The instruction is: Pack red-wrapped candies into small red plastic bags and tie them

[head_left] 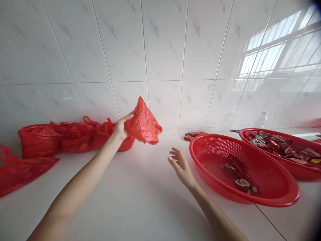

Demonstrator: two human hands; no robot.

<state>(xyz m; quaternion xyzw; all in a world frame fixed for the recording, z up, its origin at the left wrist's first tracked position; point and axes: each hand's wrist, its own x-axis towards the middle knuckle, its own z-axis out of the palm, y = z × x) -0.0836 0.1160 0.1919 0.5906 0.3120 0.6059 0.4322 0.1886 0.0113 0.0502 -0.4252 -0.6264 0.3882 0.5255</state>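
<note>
A thin red plastic bag [144, 122] is up in the air over the table, held by my left hand [122, 128] at its left side. The bag flares out toward the right, its lower edge off the tabletop. To the right, my right hand [181, 167] hovers with fingers apart and nothing in it. Close beside that hand stands a red plastic basket [215, 187] with perforated walls. A few small dark red wrapped packets [235, 167] lie at its bottom.
Several filled red bags [42, 140] line the wall at left, with a flat red bag [30, 170] nearer. A second red basket [298, 172] full of packets stands far right. Some packets [193, 136] lie behind the nearer basket. A tiled wall [163, 50] closes the back.
</note>
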